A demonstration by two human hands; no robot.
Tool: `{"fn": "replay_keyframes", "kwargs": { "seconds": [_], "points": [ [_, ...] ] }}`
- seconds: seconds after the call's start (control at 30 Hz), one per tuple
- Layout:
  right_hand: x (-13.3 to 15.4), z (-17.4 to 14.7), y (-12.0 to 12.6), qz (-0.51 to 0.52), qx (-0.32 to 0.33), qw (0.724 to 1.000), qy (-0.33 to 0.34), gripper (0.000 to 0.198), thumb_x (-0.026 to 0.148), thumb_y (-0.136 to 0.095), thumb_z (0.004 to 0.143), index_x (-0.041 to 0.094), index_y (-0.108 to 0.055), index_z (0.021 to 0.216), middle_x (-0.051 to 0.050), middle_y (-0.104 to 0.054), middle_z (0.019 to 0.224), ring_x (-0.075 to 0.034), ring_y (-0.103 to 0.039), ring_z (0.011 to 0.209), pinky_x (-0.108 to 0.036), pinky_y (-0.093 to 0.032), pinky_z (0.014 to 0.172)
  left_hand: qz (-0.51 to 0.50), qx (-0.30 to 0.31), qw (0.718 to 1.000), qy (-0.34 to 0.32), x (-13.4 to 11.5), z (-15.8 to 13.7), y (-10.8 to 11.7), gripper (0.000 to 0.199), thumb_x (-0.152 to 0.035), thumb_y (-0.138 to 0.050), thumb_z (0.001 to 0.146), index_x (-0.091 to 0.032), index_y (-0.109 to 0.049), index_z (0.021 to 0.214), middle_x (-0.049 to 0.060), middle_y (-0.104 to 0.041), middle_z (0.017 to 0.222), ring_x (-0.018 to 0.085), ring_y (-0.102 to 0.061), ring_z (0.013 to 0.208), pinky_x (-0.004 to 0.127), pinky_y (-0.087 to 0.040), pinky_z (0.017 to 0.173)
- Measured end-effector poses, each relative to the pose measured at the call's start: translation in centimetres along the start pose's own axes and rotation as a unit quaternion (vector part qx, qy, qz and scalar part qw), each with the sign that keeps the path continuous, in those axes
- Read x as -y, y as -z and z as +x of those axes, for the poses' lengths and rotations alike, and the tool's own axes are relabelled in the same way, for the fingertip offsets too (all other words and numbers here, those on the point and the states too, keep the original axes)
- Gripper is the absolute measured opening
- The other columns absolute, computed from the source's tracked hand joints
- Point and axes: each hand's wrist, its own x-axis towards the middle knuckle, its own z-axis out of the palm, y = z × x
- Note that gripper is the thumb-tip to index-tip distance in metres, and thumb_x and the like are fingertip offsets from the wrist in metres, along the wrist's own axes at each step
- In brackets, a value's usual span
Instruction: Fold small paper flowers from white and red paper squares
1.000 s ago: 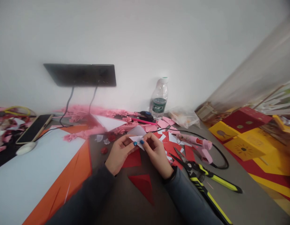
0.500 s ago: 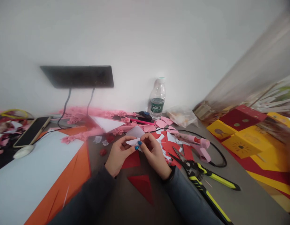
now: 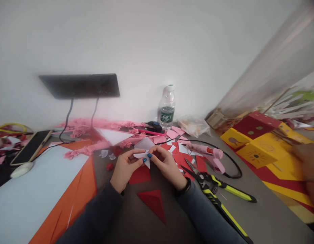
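Between the fingertips of both hands is a small folded piece of white paper (image 3: pixel 139 155), held just above the table. My left hand (image 3: pixel 125 169) pinches its left part between thumb and fingers. My right hand (image 3: pixel 168 166) pinches the right part, its thumb close to the left thumb. The fingers cover some of the folds. Under the hands lies a red paper square (image 3: pixel 140 176). Nearer to me is a folded red paper triangle (image 3: pixel 154 203). A small red paper ball (image 3: pixel 109 166) rests left of my left hand.
Right of my hands lie red and white paper scraps (image 3: pixel 181 157), green-black cutters (image 3: pixel 215 189) and a pink glue gun (image 3: pixel 210 156) with its cord. A water bottle (image 3: pixel 167 112) stands by the wall. White sheets (image 3: pixel 40 183) and a phone (image 3: pixel 31 147) are left; yellow boxes (image 3: pixel 255 154) right.
Both hands still pinch the white paper, with fingers shifted slightly. A white point now hangs below the fingertips. The whole view has shifted a little.
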Motion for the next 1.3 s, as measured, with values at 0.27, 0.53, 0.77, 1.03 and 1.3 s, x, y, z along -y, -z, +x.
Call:
{"fn": "replay_keyframes", "kwargs": {
  "seconds": [0.27, 0.53, 0.77, 1.03, 1.3],
  "points": [
    [0.5, -0.1, 0.4, -0.022, 0.033, 0.999, -0.012, 0.019, 0.034, -0.058, 0.085, 0.020, -0.048, 0.076, 0.004, -0.046, 0.068, -0.012, -0.042, 0.059, -0.024, -0.035, 0.055, 0.014, 0.042, 0.999, -0.005, -0.2, -0.1, 0.1, 0.031, -0.023, -0.081, 0.066, -0.015, -0.075, 0.095, 0.007, -0.077, 0.091, 0.021, -0.071, 0.084, 0.030, -0.056, 0.080],
    [0.9, -0.1, 0.6, -0.033, 0.048, 0.998, 0.030, 0.019, 0.033, -0.053, 0.088, 0.021, -0.047, 0.076, 0.003, -0.044, 0.070, -0.013, -0.042, 0.062, -0.025, -0.036, 0.058, -0.032, 0.076, 0.996, 0.016, -0.7, -0.2, 0.1, 0.032, -0.023, -0.081, 0.067, -0.016, -0.071, 0.097, 0.007, -0.076, 0.093, 0.018, -0.069, 0.086, 0.026, -0.054, 0.077],
    [0.8, -0.2, 0.2, -0.009, 0.047, 0.999, 0.024, 0.024, 0.041, -0.056, 0.089, 0.021, -0.049, 0.077, 0.002, -0.046, 0.071, -0.014, -0.044, 0.064, -0.025, -0.038, 0.060, -0.048, 0.052, 0.997, 0.030, 0.1, -0.2, -0.4, 0.028, -0.024, -0.084, 0.063, -0.015, -0.070, 0.085, 0.003, -0.073, 0.080, 0.016, -0.065, 0.076, 0.025, -0.051, 0.072],
    [0.9, -0.3, 0.2, 0.029, 0.031, 0.999, 0.018, 0.020, 0.036, -0.056, 0.089, 0.021, -0.049, 0.078, 0.003, -0.044, 0.071, -0.013, -0.040, 0.063, -0.025, -0.035, 0.058, -0.059, 0.085, 0.994, 0.033, -0.8, -0.3, -0.3, 0.031, -0.028, -0.081, 0.069, -0.015, -0.070, 0.095, 0.005, -0.074, 0.086, 0.016, -0.067, 0.078, 0.025, -0.053, 0.073],
    [0.7, -0.2, 0.2, 0.030, 0.003, 0.999, 0.023, 0.020, 0.035, -0.056, 0.089, 0.021, -0.048, 0.077, 0.003, -0.042, 0.071, -0.013, -0.039, 0.063, -0.025, -0.034, 0.059, -0.033, 0.071, 0.997, 0.028, -0.8, -0.1, 0.1, 0.037, -0.030, -0.079, 0.072, -0.015, -0.068, 0.104, 0.006, -0.075, 0.084, 0.018, -0.069, 0.077, 0.029, -0.055, 0.076]
  ]
}}
